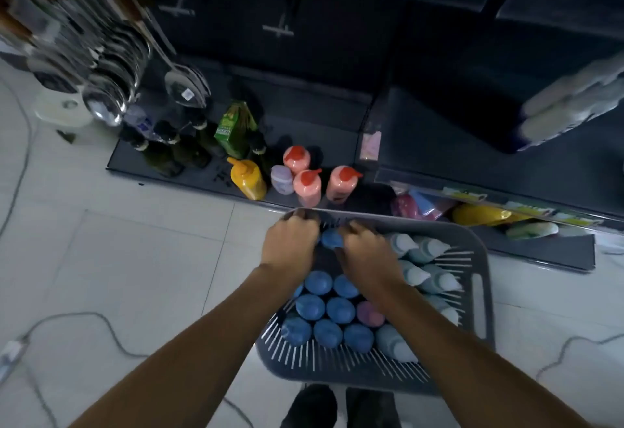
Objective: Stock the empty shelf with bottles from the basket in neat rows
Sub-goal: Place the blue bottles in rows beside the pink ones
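Here the pick-up step is in hand: at the basket's far end, the left hand and right hand flank a blue-capped bottle, fingers curled down. I cannot tell whether they clamp it. Next, lift it to the shelf beyond the basket, beside the pink bottles.

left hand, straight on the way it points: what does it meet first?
Likely the basket's far rim, right at the left hand's fingers; past that, a pink bottle on the shelf. Depth is unclear.
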`<state>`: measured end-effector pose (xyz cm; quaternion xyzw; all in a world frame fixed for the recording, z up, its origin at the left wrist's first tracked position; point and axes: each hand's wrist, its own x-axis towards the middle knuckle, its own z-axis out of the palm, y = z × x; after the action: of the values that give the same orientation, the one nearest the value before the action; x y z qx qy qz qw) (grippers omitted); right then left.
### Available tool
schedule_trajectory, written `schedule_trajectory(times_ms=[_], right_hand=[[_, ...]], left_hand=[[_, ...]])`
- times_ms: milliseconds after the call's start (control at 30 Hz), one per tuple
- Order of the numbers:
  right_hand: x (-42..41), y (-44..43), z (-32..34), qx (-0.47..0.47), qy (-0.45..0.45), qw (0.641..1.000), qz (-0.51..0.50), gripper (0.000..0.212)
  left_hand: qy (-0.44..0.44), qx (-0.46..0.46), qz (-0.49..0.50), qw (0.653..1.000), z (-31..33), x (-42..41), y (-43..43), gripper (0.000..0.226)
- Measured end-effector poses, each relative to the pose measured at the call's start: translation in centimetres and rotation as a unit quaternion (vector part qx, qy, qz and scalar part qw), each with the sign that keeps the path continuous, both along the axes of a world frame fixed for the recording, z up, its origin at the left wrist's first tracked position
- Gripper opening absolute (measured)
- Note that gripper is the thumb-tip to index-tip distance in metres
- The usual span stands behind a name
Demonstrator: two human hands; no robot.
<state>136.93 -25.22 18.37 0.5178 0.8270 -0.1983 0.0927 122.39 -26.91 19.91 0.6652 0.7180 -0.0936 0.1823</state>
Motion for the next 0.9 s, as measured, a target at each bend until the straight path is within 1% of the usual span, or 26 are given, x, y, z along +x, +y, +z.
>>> schedule_trajectory(times_ms=[67, 167, 300, 400, 500, 600, 767, 900], right_hand=[[-0.1, 0.1, -1.8, 0.012, -0.004, 1.0, 0.021, 0.024], [-0.2, 0.6, -4.0, 0.0, -0.027, 0.999, 0.039, 0.03], [-0.4, 0.4, -5.3, 0.005, -0.012, 0.999, 0.03, 0.027], [-0.5, 0.0, -5.4, 0.023, 0.002, 1.0, 0.007, 0.022], [-0.7, -0.2, -5.5, 0.027, 0.009, 1.0, -0.001, 0.023], [-0.7, 0.0, -5.5, 0.005, 0.032, 0.999, -0.01, 0.022], [-0.4, 0.3, -3.9, 0.013, 0.071, 0.997, -0.029, 0.009], [-0.1, 1.0, -1.4, 0.018, 0.086, 0.996, -0.026, 0.01]], left_hand=[[0.005, -0.009, -0.004, 1.0, -1.3, 0.3, 0.0, 0.028], [0.008, -0.021, -0.002, 1.0, -2.6, 0.4, -0.3, 0.025], [0.004, -0.015, 0.01, 1.0, -3.7, 0.4, -0.3, 0.029], [0.015, -0.016, 0.007, 1.0, -4.2, 0.7, -0.2, 0.031], [0.029, -0.025, 0.003, 0.999, -4.5, 0.7, 0.0, 0.021], [0.038, -0.031, 0.0, 0.999, -4.6, 0.7, 0.5, 0.014], [0.031, -0.048, 0.011, 0.998, -4.2, 0.9, 1.2, 0.017], [0.047, -0.035, 0.012, 0.998, -2.2, 0.7, 1.1, 0.021]])
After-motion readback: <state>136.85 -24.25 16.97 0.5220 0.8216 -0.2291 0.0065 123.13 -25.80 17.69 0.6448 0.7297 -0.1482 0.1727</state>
